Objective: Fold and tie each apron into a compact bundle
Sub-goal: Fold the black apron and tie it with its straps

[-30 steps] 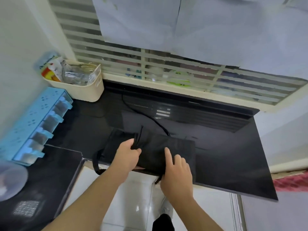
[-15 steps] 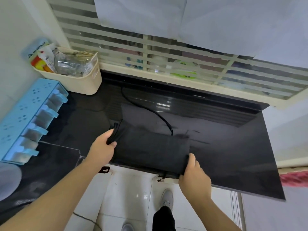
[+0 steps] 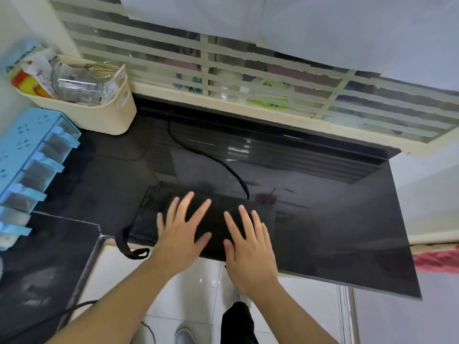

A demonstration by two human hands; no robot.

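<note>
A black apron (image 3: pixel 216 214), folded into a flat rectangle, lies near the front edge of the black counter (image 3: pixel 335 232). My left hand (image 3: pixel 182 232) presses flat on its left half with fingers spread. Just right of it, my right hand (image 3: pixel 248 242) lies flat on the apron's right half, fingers straight. One black strap (image 3: pixel 211 157) trails from the apron's far right corner toward the back of the counter. Another strap loop (image 3: pixel 129 249) hangs over the counter's front edge at the left.
A cream basket (image 3: pixel 99 115) with packets and a glass jar stands at the back left. A blue drawer organiser (image 3: pixel 32 155) lines the left wall. A slatted window runs along the back. White floor tiles and my shoes show below the counter edge.
Both hands let go of the apron's left and right ends and moved onto its top, now lying flat with fingers spread. The apron lies flatter.
</note>
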